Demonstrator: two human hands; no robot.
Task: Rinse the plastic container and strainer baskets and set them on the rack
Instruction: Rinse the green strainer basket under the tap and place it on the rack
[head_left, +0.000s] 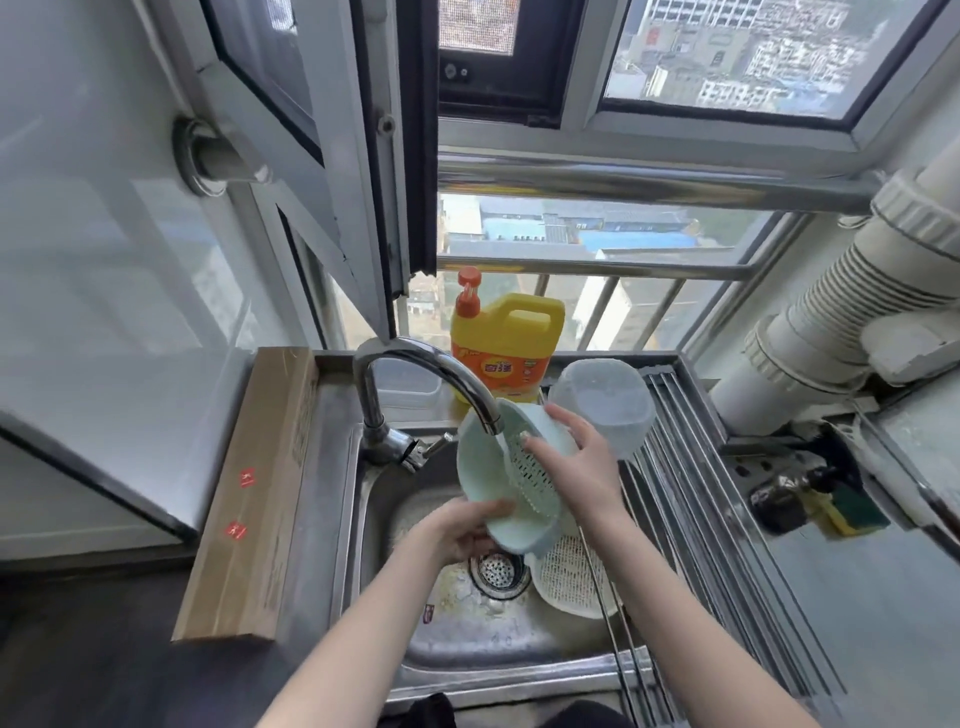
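Observation:
A pale green strainer basket (483, 467) is tilted on edge under the faucet spout (488, 415), above the sink (467, 634). My left hand (462, 530) grips its lower rim. My right hand (576, 462) holds its upper right side, fingers on the perforated inside. A clear plastic container (605, 405) lies on its side on the metal rack (691, 493) to the right. A white strainer basket (571, 577) rests in the sink beside the drain (496, 569).
A yellow dish soap bottle (504, 348) stands behind the sink. A wooden board (249, 493) lies along the left counter. A sponge (847, 514) and a dark object sit at right. Large white pipes (857, 312) run down the right wall.

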